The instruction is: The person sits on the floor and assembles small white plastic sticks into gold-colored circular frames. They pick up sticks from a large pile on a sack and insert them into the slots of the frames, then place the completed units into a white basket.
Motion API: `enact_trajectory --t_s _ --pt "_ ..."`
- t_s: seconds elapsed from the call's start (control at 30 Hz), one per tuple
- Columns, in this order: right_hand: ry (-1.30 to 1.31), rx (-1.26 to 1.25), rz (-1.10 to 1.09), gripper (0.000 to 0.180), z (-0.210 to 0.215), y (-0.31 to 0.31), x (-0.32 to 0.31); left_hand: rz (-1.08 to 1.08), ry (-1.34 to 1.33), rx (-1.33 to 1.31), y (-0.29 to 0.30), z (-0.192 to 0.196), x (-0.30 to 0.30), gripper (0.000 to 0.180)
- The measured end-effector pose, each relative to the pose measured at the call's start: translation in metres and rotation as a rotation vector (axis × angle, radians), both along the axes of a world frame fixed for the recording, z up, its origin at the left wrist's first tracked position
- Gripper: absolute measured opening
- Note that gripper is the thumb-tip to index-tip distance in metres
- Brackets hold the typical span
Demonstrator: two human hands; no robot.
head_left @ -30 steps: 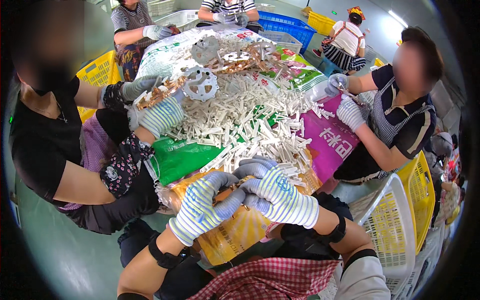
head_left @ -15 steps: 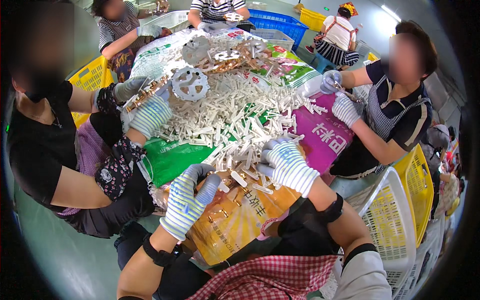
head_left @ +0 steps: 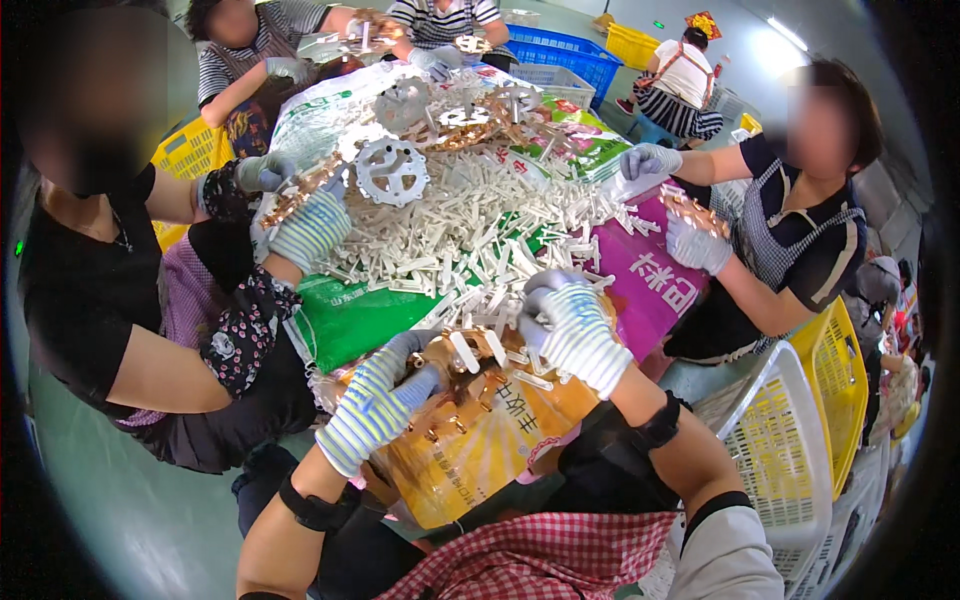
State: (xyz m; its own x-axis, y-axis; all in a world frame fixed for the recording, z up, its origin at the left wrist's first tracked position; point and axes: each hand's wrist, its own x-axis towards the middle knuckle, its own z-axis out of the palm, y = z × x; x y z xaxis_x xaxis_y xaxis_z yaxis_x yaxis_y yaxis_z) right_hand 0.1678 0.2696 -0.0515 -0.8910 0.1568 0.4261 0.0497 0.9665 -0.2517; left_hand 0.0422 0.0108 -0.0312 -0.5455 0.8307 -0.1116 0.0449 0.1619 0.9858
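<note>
My left hand (head_left: 372, 408), in a striped knit glove with grey-blue fingertips, grips the edge of a copper-coloured metal part (head_left: 455, 362). White strips (head_left: 464, 352) stick up from that part. My right hand (head_left: 578, 335), gloved the same way, is at the near edge of a heap of small white strips (head_left: 480, 245). Its thumb and fingers are drawn together; whatever they hold is hidden. Below the hands, a few small copper-coloured pieces (head_left: 450, 425) lie on a yellow printed sack (head_left: 470, 470).
Silvery round metal plates (head_left: 393, 172) with cut-outs lie on the heap. Green (head_left: 355, 318) and purple (head_left: 640, 265) sacks cover the table. Co-workers sit left, right and across, with gloved hands (head_left: 700, 240) over the table. White (head_left: 780, 430) and yellow crates (head_left: 835, 370) stand to my right.
My left hand has turned slightly, and the copper-coloured part now shows more clearly beside it. My right hand moved a little up and left, its fingers closing. The co-worker on the right parted their hands.
</note>
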Motion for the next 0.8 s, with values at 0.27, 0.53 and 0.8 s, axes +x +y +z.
enact_trajectory --t_s 0.27,0.53,0.8 --pt "0.289 -0.411 0.38 0.019 0.026 -0.066 0.007 -0.027 -0.03 0.121 0.006 -0.001 0.012 0.038" --pt "0.294 -0.281 0.324 0.019 0.019 -0.072 0.008 -0.065 0.081 0.117 0.007 -0.007 0.021 0.039" --pt "0.294 -0.134 0.321 0.022 0.017 -0.07 0.007 -0.066 0.117 0.075 0.01 -0.005 0.02 0.04"
